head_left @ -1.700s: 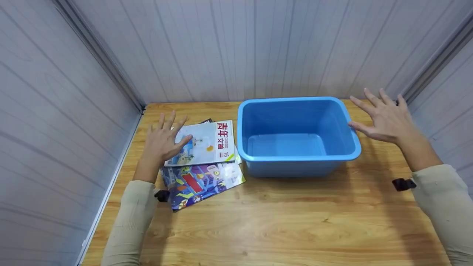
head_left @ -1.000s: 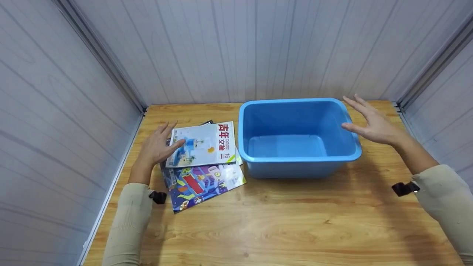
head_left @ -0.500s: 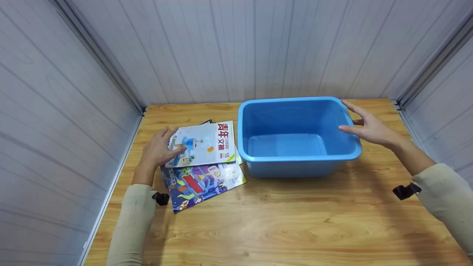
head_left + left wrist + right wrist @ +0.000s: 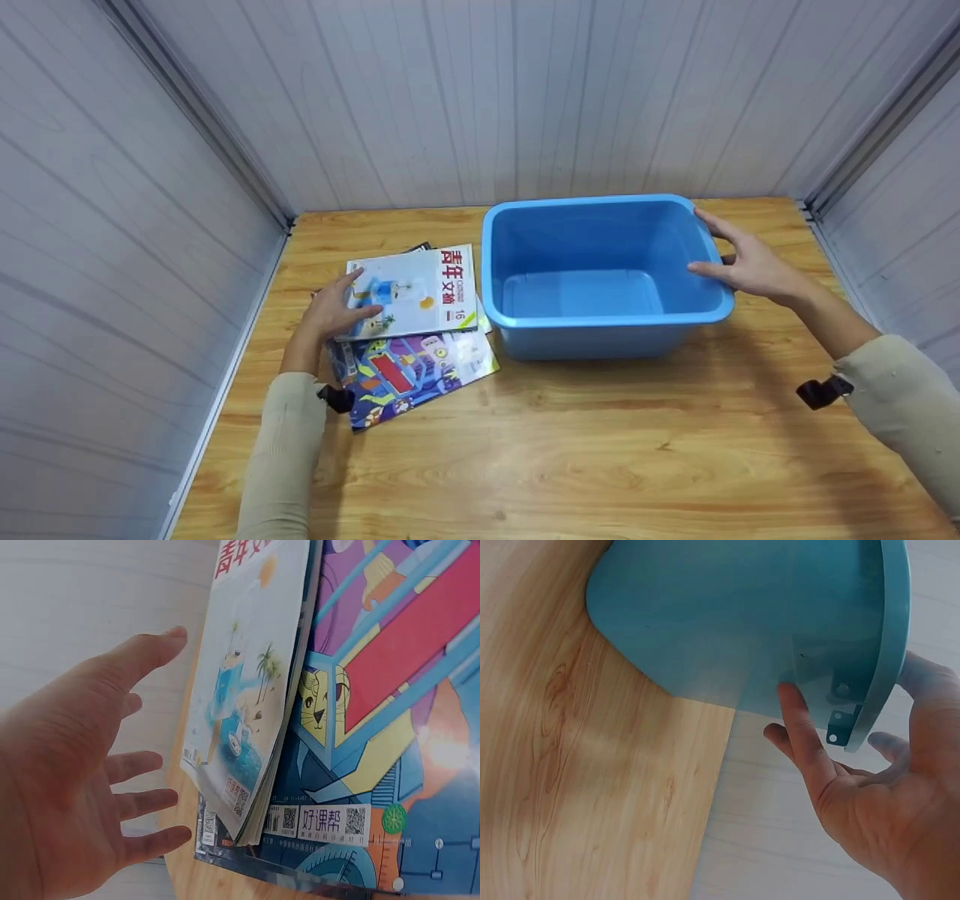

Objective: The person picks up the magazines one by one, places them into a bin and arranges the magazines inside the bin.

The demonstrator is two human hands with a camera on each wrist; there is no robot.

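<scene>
My left hand (image 4: 334, 311) lies loose-fingered on the top magazine (image 4: 416, 291), which may slide off the pile, while my right hand (image 4: 750, 262) lightly grasps the blue tub's (image 4: 600, 322) rim, which could tip.

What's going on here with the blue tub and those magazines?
A person stands at a wooden table with both hands out. The right hand takes hold of the right rim of an empty blue plastic tub, thumb over the edge and fingers under the lip. The left hand, fingers straight, rests at the left edge of the top magazine, which lies on a loose stack above a colourful illustrated magazine. Nothing is lifted yet.
</scene>
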